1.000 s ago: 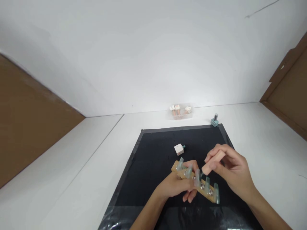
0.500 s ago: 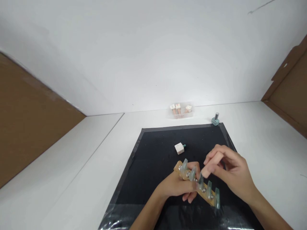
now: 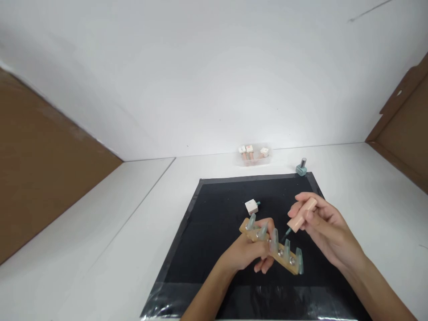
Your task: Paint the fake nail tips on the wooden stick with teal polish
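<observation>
My left hand (image 3: 249, 250) is closed around a wooden nail display stand (image 3: 286, 264), which slants down to the right over the mat. Several long, pale green false nails (image 3: 274, 240) stand up from it on silvery mounts. In my right hand (image 3: 329, 229) is a nail polish brush (image 3: 302, 215) with a peach handle, pinched between thumb and fingers. Its dark green bristle end points down left, close to the middle nails; whether it touches one I cannot tell. Beyond the stand, a white square polish bottle (image 3: 251, 206) lies on its side with its green neck uncapped.
A black mat (image 3: 217, 232) covers part of the white table (image 3: 133, 232). At the back, a clear tray (image 3: 254, 161) holds several white bottles with peach caps. A teal bottle with a silver stem (image 3: 301, 168) stands at the mat's far right corner. Cardboard panels (image 3: 50, 165) flank both sides.
My right hand has drawn back slightly to the right and turned, so the brush's green tip now shows. The stand in my left hand has tilted and shifted a little up and left.
</observation>
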`<state>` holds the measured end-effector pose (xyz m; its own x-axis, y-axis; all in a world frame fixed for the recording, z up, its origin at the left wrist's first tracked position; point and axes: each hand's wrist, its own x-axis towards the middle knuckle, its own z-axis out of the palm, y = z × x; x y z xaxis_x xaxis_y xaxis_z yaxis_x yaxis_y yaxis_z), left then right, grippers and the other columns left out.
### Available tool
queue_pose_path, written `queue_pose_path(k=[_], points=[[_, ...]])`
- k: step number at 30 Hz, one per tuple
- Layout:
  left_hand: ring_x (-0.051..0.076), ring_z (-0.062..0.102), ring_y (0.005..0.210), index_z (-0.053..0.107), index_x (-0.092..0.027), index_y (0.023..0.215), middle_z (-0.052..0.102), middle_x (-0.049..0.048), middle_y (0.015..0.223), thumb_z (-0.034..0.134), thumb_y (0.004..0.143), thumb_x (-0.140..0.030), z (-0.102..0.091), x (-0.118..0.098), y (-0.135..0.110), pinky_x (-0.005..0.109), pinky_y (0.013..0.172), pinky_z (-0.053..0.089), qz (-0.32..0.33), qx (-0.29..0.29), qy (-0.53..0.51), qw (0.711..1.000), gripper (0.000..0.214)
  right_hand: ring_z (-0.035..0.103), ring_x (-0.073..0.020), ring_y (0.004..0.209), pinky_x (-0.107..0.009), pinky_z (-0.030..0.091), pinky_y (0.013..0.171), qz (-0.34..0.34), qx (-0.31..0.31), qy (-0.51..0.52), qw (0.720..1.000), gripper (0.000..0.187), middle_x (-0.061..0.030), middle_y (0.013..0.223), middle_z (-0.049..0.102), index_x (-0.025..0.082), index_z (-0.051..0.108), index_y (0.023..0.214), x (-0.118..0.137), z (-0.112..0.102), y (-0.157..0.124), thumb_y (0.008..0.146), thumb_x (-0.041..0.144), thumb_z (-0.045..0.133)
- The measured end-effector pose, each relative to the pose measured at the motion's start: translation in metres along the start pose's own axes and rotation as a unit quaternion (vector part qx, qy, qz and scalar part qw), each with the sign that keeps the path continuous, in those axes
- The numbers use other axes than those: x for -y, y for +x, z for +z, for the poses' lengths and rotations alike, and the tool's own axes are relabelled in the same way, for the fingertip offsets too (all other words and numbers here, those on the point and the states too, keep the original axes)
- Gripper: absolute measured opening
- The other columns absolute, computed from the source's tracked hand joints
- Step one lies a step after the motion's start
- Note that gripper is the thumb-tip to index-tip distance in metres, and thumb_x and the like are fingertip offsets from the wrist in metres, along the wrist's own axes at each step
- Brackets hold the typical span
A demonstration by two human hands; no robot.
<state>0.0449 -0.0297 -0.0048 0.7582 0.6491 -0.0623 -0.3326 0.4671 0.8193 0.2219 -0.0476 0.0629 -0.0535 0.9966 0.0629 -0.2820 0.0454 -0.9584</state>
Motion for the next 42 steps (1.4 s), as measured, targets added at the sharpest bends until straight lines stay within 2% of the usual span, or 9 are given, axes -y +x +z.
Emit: queue_pose_path(k=[4, 8, 11, 16, 21, 28, 34, 42], points=[[0.005, 0.041, 0.028, 0.045, -0.018, 0.069, 0.046, -0.0087, 0.04, 0.066, 0.069, -0.027, 0.003, -0.003, 0.0, 0.011, 0.026, 0.029, 0.012, -0.013, -0.007, 1.0, 0.023, 0.055, -0.0143, 0.061, -0.027, 0.048, 0.057, 0.044, 0.014, 0.059, 0.997, 0.019, -0.0041, 0.078, 0.067, 0.024, 0.065, 0.084, 0.0, 0.0, 0.0, 0.075, 0.039, 0.071], [0.005, 0.041, 0.027, 0.046, -0.017, 0.069, 0.046, -0.009, 0.039, 0.067, 0.067, -0.026, 0.006, -0.006, -0.001, 0.011, 0.026, 0.029, 0.017, -0.018, -0.012, 1.0, 0.023, 0.051, -0.0128, 0.06, -0.025, 0.044, 0.053, 0.076, 0.025, 0.12, 0.99, 0.016, -0.0027, 0.078, 0.062, 0.023, 0.063, 0.079, 0.002, 0.003, -0.001, 0.076, 0.036, 0.071], [0.005, 0.04, 0.026, 0.045, -0.018, 0.069, 0.044, -0.0099, 0.038, 0.065, 0.067, -0.022, 0.009, -0.008, -0.003, 0.011, 0.025, 0.028, 0.019, -0.026, -0.018, 0.999, 0.02, 0.048, -0.0131, 0.06, -0.024, 0.042, 0.051, 0.068, 0.028, 0.121, 0.99, 0.018, -0.0021, 0.076, 0.058, 0.022, 0.061, 0.075, 0.003, 0.007, -0.003, 0.076, 0.038, 0.07], [0.005, 0.043, 0.029, 0.044, -0.018, 0.068, 0.045, -0.0093, 0.039, 0.06, 0.065, -0.015, 0.013, -0.012, -0.007, 0.01, 0.026, 0.029, 0.021, -0.025, -0.015, 0.999, 0.016, 0.046, -0.0124, 0.062, -0.023, 0.043, 0.058, 0.034, 0.005, 0.126, 0.991, 0.016, 0.0007, 0.069, 0.053, 0.023, 0.061, 0.074, 0.005, 0.012, -0.006, 0.075, 0.033, 0.073], [0.006, 0.043, 0.028, 0.045, -0.018, 0.072, 0.05, -0.0084, 0.04, 0.059, 0.061, -0.014, 0.016, -0.014, -0.01, 0.011, 0.026, 0.03, -0.001, -0.013, -0.001, 1.0, 0.018, 0.048, -0.0121, 0.066, -0.021, 0.044, 0.058, 0.041, -0.021, 0.135, 0.99, 0.018, -0.0009, 0.076, 0.056, 0.023, 0.064, 0.079, 0.008, 0.013, -0.008, 0.07, 0.031, 0.078], [0.005, 0.042, 0.029, 0.044, -0.018, 0.073, 0.047, -0.0098, 0.039, 0.057, 0.063, -0.015, 0.017, -0.017, -0.014, 0.011, 0.028, 0.031, -0.004, 0.003, 0.016, 1.0, 0.017, 0.052, -0.0118, 0.064, -0.022, 0.046, 0.057, 0.044, -0.01, 0.122, 0.991, 0.03, 0.0003, 0.075, 0.059, 0.026, 0.068, 0.089, 0.007, 0.017, -0.009, 0.063, 0.029, 0.083], [0.005, 0.042, 0.029, 0.045, -0.018, 0.074, 0.049, -0.0094, 0.039, 0.056, 0.062, -0.012, 0.015, -0.015, -0.014, 0.011, 0.028, 0.031, -0.005, -0.004, 0.015, 1.0, 0.017, 0.052, -0.0128, 0.059, -0.025, 0.046, 0.055, 0.044, -0.024, 0.056, 0.997, 0.025, -0.0015, 0.071, 0.062, 0.021, 0.069, 0.077, 0.006, 0.018, -0.008, 0.061, 0.035, 0.083], [0.005, 0.043, 0.029, 0.045, -0.017, 0.073, 0.05, -0.0088, 0.039, 0.058, 0.064, -0.014, 0.014, -0.013, -0.009, 0.011, 0.027, 0.031, -0.008, -0.009, 0.015, 1.0, 0.016, 0.058, -0.0143, 0.063, -0.025, 0.05, 0.06, 0.079, -0.033, 0.012, 0.996, 0.028, -0.0023, 0.069, 0.066, 0.021, 0.071, 0.077, 0.006, 0.018, -0.008, 0.059, 0.038, 0.083]])
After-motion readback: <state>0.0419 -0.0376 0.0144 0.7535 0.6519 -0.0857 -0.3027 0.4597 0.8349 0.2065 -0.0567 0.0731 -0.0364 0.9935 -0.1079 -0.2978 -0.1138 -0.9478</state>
